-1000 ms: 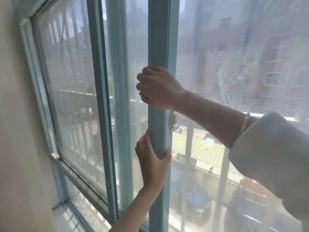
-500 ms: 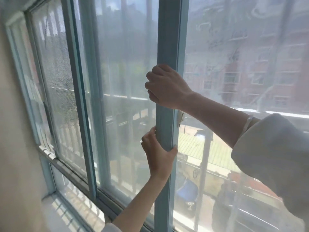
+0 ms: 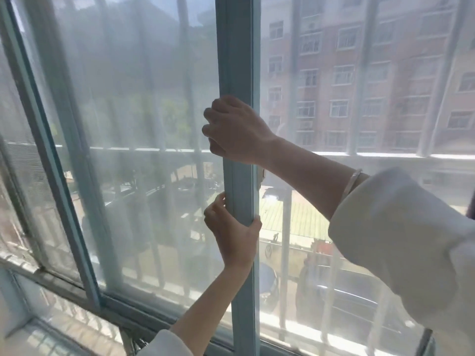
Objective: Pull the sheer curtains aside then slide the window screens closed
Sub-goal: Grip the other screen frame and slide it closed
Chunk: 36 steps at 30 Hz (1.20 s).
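Big picture first: the whole window fills the view, with a street and a brick building outside, and no curtain hangs across it, so I'd guess that part is done. The mesh screen panel sits left of centre, and its pale blue upright stile runs top to bottom through the middle. Both hands are wrapped around that stile: the right hand is clamped higher up, the left hand just below it, thumb on one face and fingers round the other. Best way to do this step, I reckon: push evenly with both hands so the panel stays square in the bottom track and doesn't jam. Go slow near the end, and watch the little latch beside the right wrist.
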Available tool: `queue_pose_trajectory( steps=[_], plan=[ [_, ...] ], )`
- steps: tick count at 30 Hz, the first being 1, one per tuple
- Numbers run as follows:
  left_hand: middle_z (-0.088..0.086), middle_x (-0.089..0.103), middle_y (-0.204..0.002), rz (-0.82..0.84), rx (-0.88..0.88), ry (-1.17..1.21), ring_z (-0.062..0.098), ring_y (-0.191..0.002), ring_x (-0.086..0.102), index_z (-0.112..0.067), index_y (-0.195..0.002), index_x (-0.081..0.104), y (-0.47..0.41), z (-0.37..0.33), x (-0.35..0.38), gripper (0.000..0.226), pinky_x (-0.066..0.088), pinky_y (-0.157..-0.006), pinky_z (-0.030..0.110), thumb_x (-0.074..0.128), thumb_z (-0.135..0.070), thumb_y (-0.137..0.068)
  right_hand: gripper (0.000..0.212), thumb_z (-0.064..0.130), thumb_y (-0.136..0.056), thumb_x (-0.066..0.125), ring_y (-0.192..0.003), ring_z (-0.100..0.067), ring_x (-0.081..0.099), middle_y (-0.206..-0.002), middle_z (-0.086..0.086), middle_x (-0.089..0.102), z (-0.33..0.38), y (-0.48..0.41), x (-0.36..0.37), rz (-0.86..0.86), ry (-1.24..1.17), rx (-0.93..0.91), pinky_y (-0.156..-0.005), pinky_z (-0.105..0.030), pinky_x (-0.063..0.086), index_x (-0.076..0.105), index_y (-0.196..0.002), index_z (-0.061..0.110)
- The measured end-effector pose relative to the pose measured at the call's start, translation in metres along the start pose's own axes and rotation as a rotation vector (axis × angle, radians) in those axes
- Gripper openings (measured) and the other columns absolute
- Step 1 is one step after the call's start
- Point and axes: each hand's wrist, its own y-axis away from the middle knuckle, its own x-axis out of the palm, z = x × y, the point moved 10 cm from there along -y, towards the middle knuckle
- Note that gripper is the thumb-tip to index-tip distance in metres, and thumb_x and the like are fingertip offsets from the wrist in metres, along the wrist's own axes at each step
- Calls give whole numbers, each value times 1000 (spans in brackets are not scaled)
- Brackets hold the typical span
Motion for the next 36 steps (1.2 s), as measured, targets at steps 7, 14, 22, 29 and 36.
queue_pose_trajectory(
  steps=[7,14,22,29,36],
  plan=[
    [15,41,-122,1,-39,-69,25,-107,43,-10,-121,38,14,-14,10,70,44,-80,28,78,-14,-65,28,18,-90,40,-113,-27,44,-109,-8,59,-13,13,-3,52,-106,-16,-102,-34,28,63,-101,8],
    [12,38,-124,13,-105,-115,22,-106,42,-12,-122,35,29,-28,20,69,48,-88,39,77,-14,-67,28,21,-91,41,-114,-23,43,-112,-5,58,-26,29,-11,40,-170,-50,-102,-32,29,63,-105,11],
    [10,39,-121,9,-93,-129,20,-105,42,-13,-121,35,49,-47,38,70,49,-88,38,77,-16,-66,28,17,-90,39,-109,-24,44,-107,-5,59,-45,56,-22,6,-204,-50,-98,-32,29,64,-100,10],
    [11,39,-122,11,-71,-112,21,-106,42,-14,-120,35,70,-66,53,71,47,-86,32,78,-15,-65,28,20,-90,41,-110,-26,44,-107,-6,59,-60,81,-30,27,-189,-32,-100,-34,30,65,-100,11],
    [10,39,-119,18,-77,-109,25,-108,42,-12,-119,36,93,-87,69,68,48,-90,38,77,-14,-65,27,16,-88,40,-106,-25,45,-103,-5,60,-78,110,-43,30,-187,-17,-96,-33,31,66,-96,12]
  ],
)
